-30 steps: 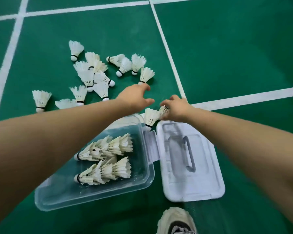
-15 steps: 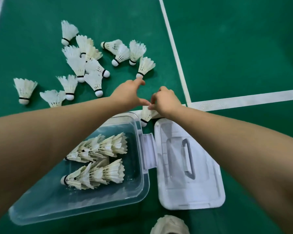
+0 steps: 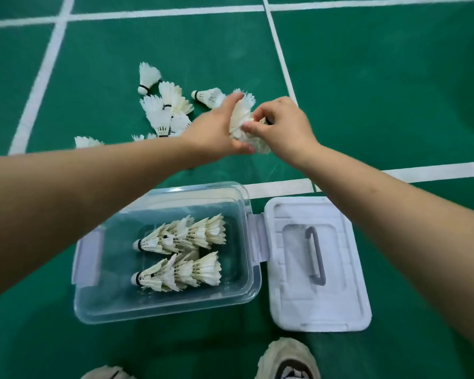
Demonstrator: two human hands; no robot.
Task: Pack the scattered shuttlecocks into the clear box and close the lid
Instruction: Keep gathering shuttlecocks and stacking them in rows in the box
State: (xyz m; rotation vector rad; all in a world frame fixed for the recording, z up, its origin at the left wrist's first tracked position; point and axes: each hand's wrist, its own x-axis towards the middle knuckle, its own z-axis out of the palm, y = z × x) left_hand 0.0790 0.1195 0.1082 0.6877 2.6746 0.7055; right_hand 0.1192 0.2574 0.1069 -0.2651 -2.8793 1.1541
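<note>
Head view: over the green court floor [image 3: 367, 105], the left hand [image 3: 214, 132] curls around the feathers of a bunch of shuttlecocks [image 3: 240, 116]. The right hand [image 3: 285, 129] pinches the same bunch from the right. Nearer, the clear box [image 3: 107, 299] lies open and holds two nested rows of shuttlecocks [image 3: 181, 239]. Its white lid [image 3: 320, 313] lies just right of it. Other loose shuttlecocks [image 3: 162, 110] lie far left.
</note>
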